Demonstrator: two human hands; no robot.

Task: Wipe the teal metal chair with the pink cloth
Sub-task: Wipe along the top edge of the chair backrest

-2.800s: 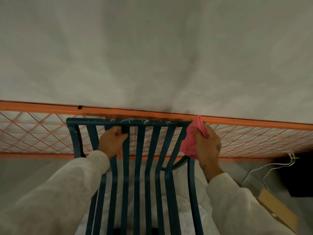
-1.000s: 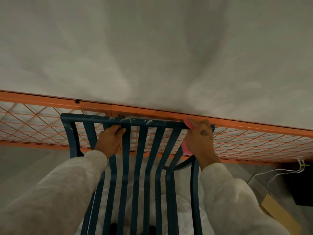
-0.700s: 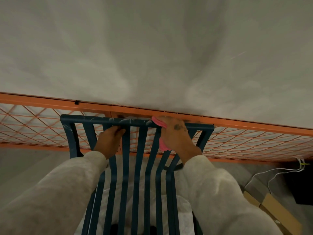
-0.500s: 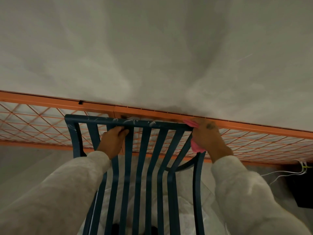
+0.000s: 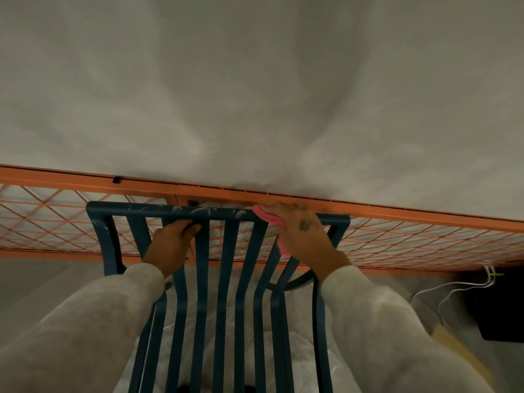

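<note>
one grey wall fills the upper half. below it runs one orange mesh panel with a thick orange top rail, just behind the chair. one teal metal chair stands in the middle, its slatted back facing the camera, white smears on the top bar. two arms in pale sleeves reach to it. the left hand is curled around a slat just under the top bar. the right hand presses one pink cloth on the top bar, fingers closed over it. white cables lie at right, near a black box.
</note>
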